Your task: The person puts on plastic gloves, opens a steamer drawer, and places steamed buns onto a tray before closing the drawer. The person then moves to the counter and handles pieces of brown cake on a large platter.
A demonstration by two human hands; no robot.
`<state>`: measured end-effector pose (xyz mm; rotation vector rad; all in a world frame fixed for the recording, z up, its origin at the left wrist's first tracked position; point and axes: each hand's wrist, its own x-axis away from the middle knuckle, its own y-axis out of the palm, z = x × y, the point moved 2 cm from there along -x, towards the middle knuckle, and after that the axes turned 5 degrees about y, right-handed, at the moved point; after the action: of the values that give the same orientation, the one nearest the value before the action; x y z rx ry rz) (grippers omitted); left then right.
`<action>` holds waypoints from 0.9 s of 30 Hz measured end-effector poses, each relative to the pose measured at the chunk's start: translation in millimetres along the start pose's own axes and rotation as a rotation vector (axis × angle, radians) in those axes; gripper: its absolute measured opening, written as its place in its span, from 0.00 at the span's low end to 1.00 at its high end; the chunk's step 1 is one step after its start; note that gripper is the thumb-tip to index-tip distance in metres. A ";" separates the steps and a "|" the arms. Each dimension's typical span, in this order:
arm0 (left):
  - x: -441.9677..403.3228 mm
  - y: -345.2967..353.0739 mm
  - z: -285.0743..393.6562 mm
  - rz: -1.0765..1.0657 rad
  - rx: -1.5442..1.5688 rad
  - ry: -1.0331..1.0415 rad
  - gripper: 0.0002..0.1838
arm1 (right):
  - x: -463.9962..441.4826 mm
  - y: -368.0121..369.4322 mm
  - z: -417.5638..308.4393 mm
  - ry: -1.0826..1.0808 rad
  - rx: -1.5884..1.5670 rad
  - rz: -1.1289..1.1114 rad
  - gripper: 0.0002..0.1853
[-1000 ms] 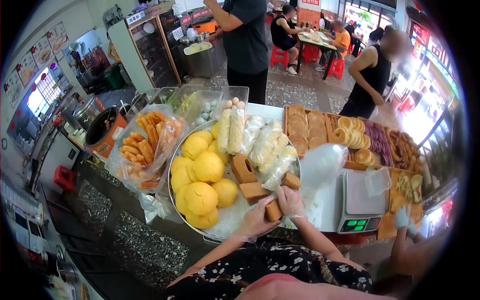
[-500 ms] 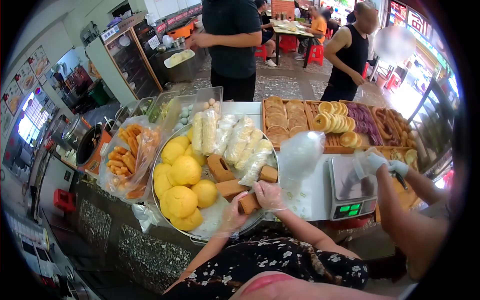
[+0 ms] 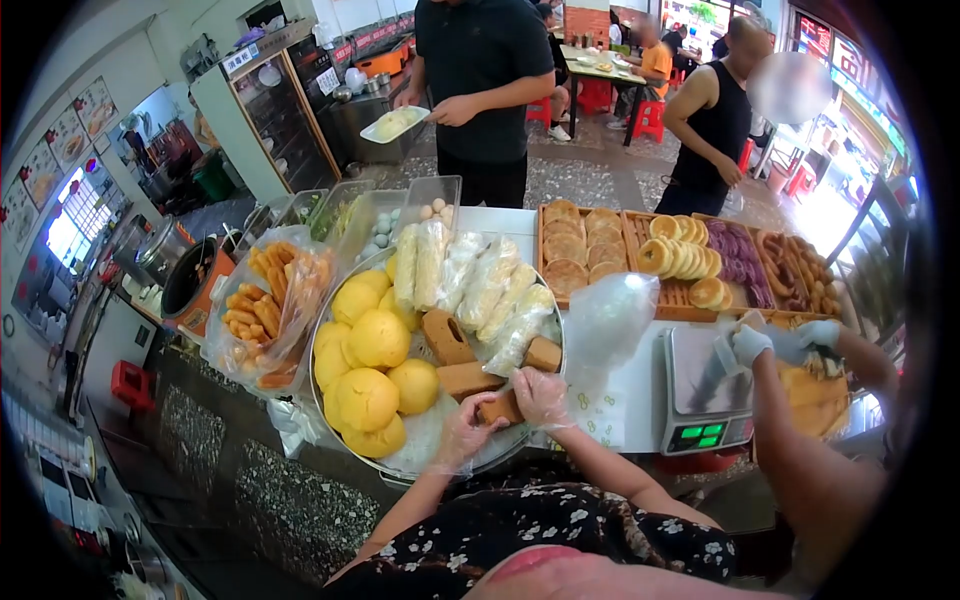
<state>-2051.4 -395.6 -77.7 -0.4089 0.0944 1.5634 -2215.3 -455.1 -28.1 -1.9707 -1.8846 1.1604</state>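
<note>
My left hand (image 3: 468,430) and my right hand (image 3: 541,398), both in clear plastic gloves, are closed on opposite ends of a block of brown sponge cake (image 3: 500,408). It is at the near right side of a big round metal tray (image 3: 430,461). Other brown cake pieces (image 3: 470,379) lie just beyond my fingers. Round yellow buns (image 3: 379,338) are heaped on the tray's left. Plastic-wrapped corn cobs (image 3: 430,262) and other wrapped food (image 3: 519,325) fill the far side. My fingers partly hide the held block.
Bagged fried dough sticks (image 3: 255,310) stand left of the tray. A plastic bag (image 3: 610,318) and a digital scale (image 3: 705,385) are on the right, beside a co-worker's gloved hands (image 3: 752,345). Wooden trays of flatbreads (image 3: 565,245) line the back. A person holds a plate (image 3: 394,124) across the counter.
My left fingers have shifted along the brown cake's near edge. The person opposite has brought the plate in front of the body, with both hands at it. The co-worker's gloved hands moved slightly.
</note>
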 end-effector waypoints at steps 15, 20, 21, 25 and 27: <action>-7.5 -1.2 48.3 0.015 -0.170 0.134 0.30 | -0.3 -2.3 -0.9 -0.064 0.003 0.017 0.15; -7.1 -3.6 51.6 0.072 -0.142 0.247 0.35 | 1.6 0.7 2.5 -0.051 0.021 0.046 0.15; -6.5 -5.3 52.1 0.075 -0.134 0.223 0.37 | 1.7 1.6 3.3 -0.047 0.021 0.050 0.15; -6.8 -3.3 49.3 0.060 -0.121 0.220 0.36 | 2.4 0.4 2.6 -0.011 0.020 0.038 0.16; -8.1 -1.2 53.1 0.097 -0.114 0.232 0.34 | 3.5 2.9 5.6 -0.017 0.010 0.050 0.16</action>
<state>-2060.9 -386.7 -25.5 -0.6838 0.2072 1.6165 -2217.0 -454.6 -35.2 -2.0202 -1.8439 1.2009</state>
